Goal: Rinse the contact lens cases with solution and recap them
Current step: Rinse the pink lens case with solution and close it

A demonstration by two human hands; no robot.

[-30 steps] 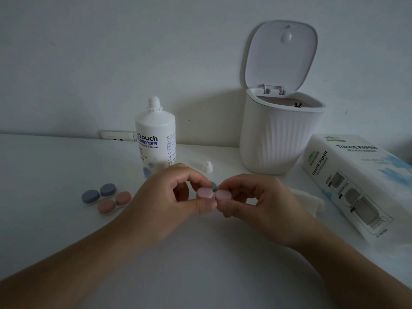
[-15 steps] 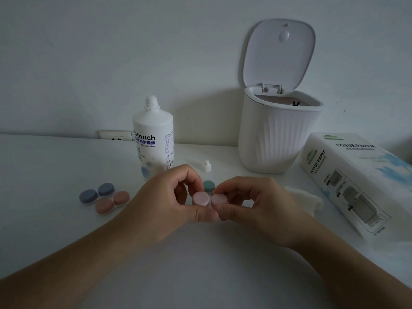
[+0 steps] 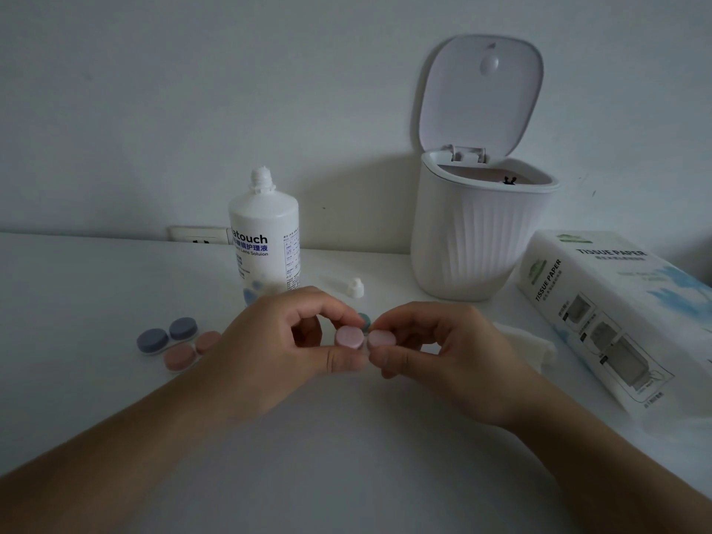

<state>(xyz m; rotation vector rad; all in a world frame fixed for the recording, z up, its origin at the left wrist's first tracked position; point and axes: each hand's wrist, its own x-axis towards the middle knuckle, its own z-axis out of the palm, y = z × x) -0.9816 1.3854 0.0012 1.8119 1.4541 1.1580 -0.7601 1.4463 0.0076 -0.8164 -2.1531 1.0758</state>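
At nine o'clock lie two smooth cases (image 3: 178, 343) with round blue and orange caps. The left hand (image 3: 281, 348) and right hand (image 3: 443, 352) pinch a pink case (image 3: 364, 338) mid-table. A white plastic bottle (image 3: 264, 244) stands at twelve o'clock.

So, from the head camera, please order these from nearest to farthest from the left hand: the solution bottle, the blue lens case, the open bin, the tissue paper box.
Measured from the left hand:
1. Solution bottle, just behind the hand.
2. Blue lens case, on the table to its left; close to the bottle in distance, so this order is not firm.
3. Open bin, behind and to the right.
4. Tissue paper box, far right.
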